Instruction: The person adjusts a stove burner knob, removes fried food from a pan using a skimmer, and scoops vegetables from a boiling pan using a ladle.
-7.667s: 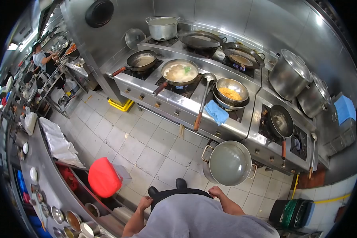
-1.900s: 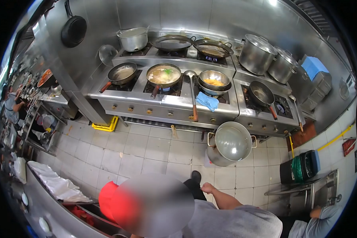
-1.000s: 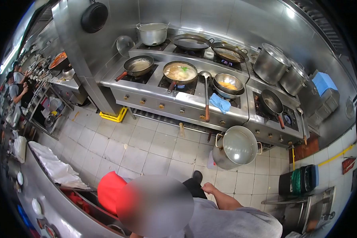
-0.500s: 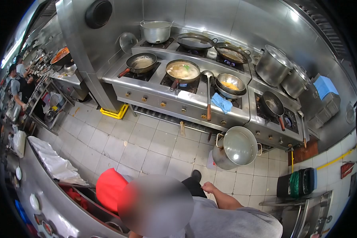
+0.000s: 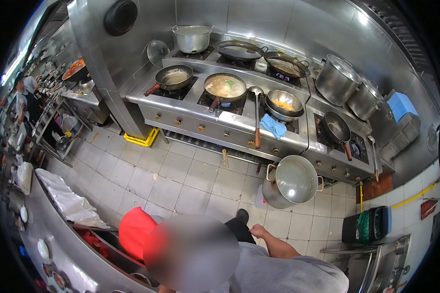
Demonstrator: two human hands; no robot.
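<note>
My right hand point(image 5: 257, 231) hangs low beside my dark trouser leg, above the tiled floor. Its fingers look curled in, and I make out nothing in them. The nearest thing beyond it is a large stockpot point(image 5: 274, 188) of cloudy liquid, standing apart from the hand in front of the stove. My left hand is out of sight; just a bit of arm shows at the bottom edge. Left of my blurred head is a red cap point(image 5: 136, 233), beside a steel counter point(image 5: 83, 263) with an open drawer.
On the stove point(image 5: 181, 115), a frying pan point(image 5: 225, 87) of pale broth sits over a flame. A ladle point(image 5: 257, 117) and a blue cloth point(image 5: 274, 127) lie nearby. Lidded pots point(image 5: 337, 80) stand at right. A bin point(image 5: 366, 224) is lower right. A person point(image 5: 29, 102) stands far left.
The person at far left has straightened up and shifted. My right hand and the pans have hardly moved.
</note>
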